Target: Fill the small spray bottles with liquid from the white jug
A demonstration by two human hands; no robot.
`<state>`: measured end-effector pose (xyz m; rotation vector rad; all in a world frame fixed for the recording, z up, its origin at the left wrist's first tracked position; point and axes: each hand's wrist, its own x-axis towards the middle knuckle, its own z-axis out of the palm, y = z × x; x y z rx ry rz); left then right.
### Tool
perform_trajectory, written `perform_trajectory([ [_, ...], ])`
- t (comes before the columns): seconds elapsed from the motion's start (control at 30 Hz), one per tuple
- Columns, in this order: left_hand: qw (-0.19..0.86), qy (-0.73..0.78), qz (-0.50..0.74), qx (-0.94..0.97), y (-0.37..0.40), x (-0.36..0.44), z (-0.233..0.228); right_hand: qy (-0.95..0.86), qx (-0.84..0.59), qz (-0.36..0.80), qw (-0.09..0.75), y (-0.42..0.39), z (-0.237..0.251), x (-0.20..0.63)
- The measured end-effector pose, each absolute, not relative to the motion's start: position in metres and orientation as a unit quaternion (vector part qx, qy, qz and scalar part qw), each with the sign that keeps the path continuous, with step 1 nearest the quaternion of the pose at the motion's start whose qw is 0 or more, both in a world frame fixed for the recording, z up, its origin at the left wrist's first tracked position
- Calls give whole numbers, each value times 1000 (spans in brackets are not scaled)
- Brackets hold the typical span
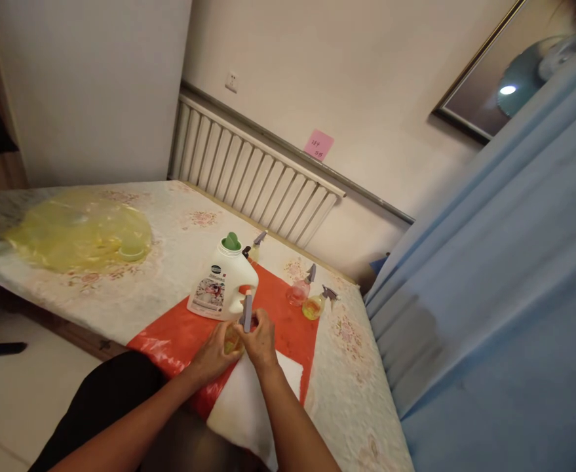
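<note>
In the head view, my left hand [215, 351] is wrapped round the yellowish clear body of a small spray bottle [231, 338]. My right hand [261, 339] is closed at the bottle's grey trigger head [247, 313], its fingers at the neck. Just beyond my hands stands a large white jug [225, 282] with a printed label and a green piece in its open mouth. All this is over a red plastic sheet [179, 341]. Under my right forearm lies a white cloth [243, 406].
Right of the jug stand a pink spray bottle [297, 292] and a yellow one [313, 307]; another, partly hidden, spray bottle [257, 249] is behind it. A yellow plastic bag [78, 233] and a pale round cap [132, 251] lie left. A blue curtain [489, 262] borders the right side.
</note>
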<state>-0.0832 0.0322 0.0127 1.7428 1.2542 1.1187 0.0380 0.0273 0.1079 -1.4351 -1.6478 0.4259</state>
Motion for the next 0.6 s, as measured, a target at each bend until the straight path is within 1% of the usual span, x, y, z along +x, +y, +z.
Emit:
perform_trajectory([
  [0.2, 350, 478, 435, 678, 33, -84, 13, -666, -570, 153, 457, 27, 97, 32],
  [0.5, 357, 478, 432, 676, 31, -84, 17, -724, -505, 207, 422, 21, 108, 53],
  [0.6, 359, 479, 434, 673, 31, -84, 18, -722, -503, 217, 422, 23, 107, 55],
])
